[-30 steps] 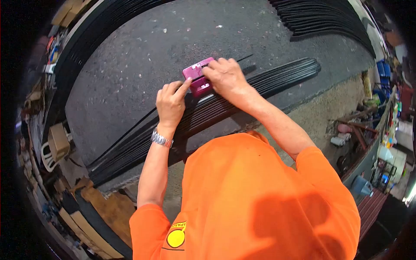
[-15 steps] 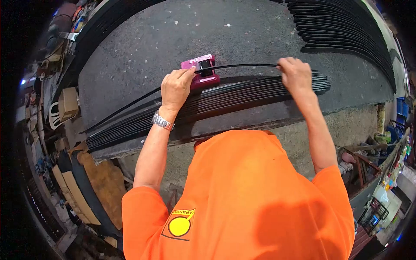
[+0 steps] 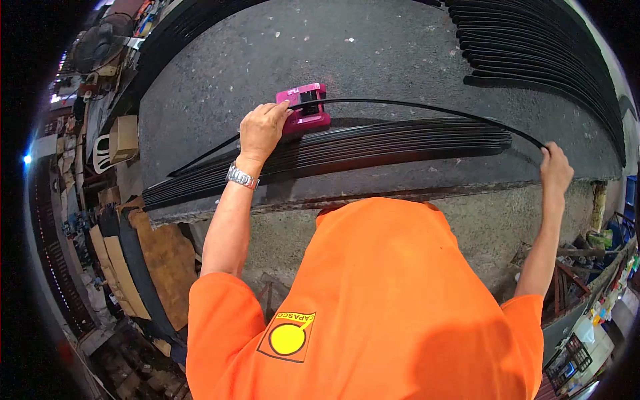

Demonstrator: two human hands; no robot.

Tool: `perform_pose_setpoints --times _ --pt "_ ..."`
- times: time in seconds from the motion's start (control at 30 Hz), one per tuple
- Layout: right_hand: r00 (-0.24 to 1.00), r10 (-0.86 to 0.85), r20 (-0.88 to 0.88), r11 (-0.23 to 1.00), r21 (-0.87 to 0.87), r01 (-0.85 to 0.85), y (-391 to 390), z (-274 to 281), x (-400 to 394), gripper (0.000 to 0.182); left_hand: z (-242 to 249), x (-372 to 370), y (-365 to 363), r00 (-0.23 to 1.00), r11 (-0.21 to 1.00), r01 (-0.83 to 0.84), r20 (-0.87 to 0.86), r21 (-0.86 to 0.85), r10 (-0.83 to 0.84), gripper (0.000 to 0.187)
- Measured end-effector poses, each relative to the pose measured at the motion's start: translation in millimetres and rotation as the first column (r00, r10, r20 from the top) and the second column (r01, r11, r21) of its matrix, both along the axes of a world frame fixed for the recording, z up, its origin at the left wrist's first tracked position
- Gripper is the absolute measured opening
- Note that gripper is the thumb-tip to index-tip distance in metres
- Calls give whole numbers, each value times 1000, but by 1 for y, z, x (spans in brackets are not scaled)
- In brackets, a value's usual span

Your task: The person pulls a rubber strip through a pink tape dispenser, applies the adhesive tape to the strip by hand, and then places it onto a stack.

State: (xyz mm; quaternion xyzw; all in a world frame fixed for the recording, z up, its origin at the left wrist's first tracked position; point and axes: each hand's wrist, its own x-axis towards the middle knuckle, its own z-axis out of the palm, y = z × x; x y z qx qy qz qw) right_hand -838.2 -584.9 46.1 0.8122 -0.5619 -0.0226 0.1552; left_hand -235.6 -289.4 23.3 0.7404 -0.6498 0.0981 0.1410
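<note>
A long thin black strip (image 3: pixel 427 107) arcs across a small magenta device (image 3: pixel 309 123) with a dark middle part, which stands on the grey tabletop. My left hand (image 3: pixel 261 133), with a metal watch on its wrist, pinches the strip just left of the device. At the far right, my right hand (image 3: pixel 557 168) grips the strip near its right end. Below the strip lies a flat row of several similar black strips (image 3: pixel 373 145). The left tail of the held strip slants down toward the left end of that row.
More black strips are stacked at the table's back right (image 3: pixel 533 60) and along its back left edge (image 3: pixel 167 47). The table's front edge (image 3: pixel 400 194) runs close to my body. A cardboard box (image 3: pixel 123 139) and a fan (image 3: pixel 100 43) stand to the left.
My right hand has moved far right and somewhat down, so a longer length of strip stretches right of the device. My left hand stays beside the device. The strip's left tail has shortened.
</note>
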Motion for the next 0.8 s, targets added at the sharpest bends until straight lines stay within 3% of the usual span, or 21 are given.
perform_pose_setpoints --times 0.2,0.3,0.37,0.43,0.57,0.63,0.7,0.77,0.8 --pt "952 -293 -84 954 46 297 -22 11 -121 25 5 -5 -4 999 999 -35 17 40 35 20" --pt "873 -433 -223 895 7 446 -31 16 -190 30 6 -8 -8 999 999 -29 24 38 28 21" --pt "818 -532 -217 823 93 560 -25 37 -216 35 7 -10 -11 999 999 -29 32 34 28 21" --pt "782 -586 -212 806 -58 589 -22 35 -268 39 9 -12 -12 998 997 -48 37 55 46 22" --pt "598 -764 -242 607 41 793 -6 70 -343 45 8 -13 -16 993 991 -100 73 89 94 22" --pt "658 -734 -169 672 -35 740 12 76 -400 46 11 -21 -21 993 992 -91 78 84 84 21" --pt "592 -793 -145 605 -69 793 26 91 -429 47 12 -31 -30 994 996 -77 83 54 72 19" --pt "512 -853 -101 515 2 857 54 137 -375 51 11 -47 -41 994 998 -60 87 -1 60 17" --pt "511 -851 -121 521 -77 850 59 141 -402 51 19 -60 -47 996 999 -51 77 -3 51 16"
